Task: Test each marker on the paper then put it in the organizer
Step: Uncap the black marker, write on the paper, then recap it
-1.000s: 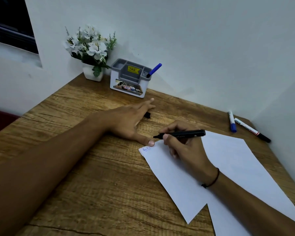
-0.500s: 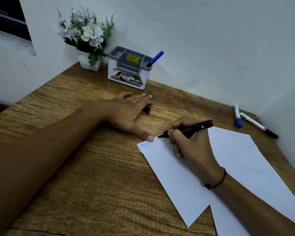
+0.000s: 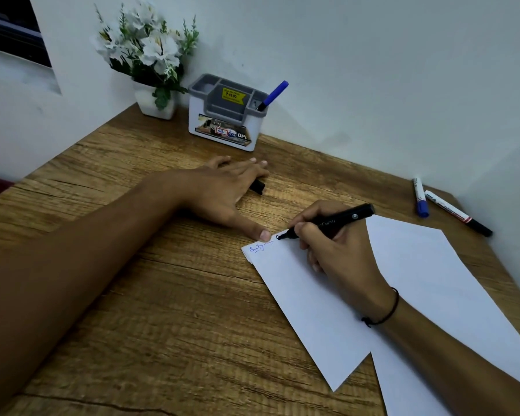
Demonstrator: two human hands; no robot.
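One change since a second ago: black marker [image 3: 330, 222] tip, then hovering, now touches paper [image 3: 418, 274] beside the blue scribble; right hand [image 3: 336, 250] clamped on it; left hand [image 3: 222, 190] flat, fingers together over the cap [image 3: 258, 186] (thumb pinning the sheet); test underway, organizer [image 3: 227, 112] next.

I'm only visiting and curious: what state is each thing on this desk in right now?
Black marker: uncapped, tip on paper, in right hand.
Black cap: off, under left hand.
Paper: flat, blue scribble at corner.
Organizer: upright, holding one blue marker.
Two markers at right: capped, lying flat.
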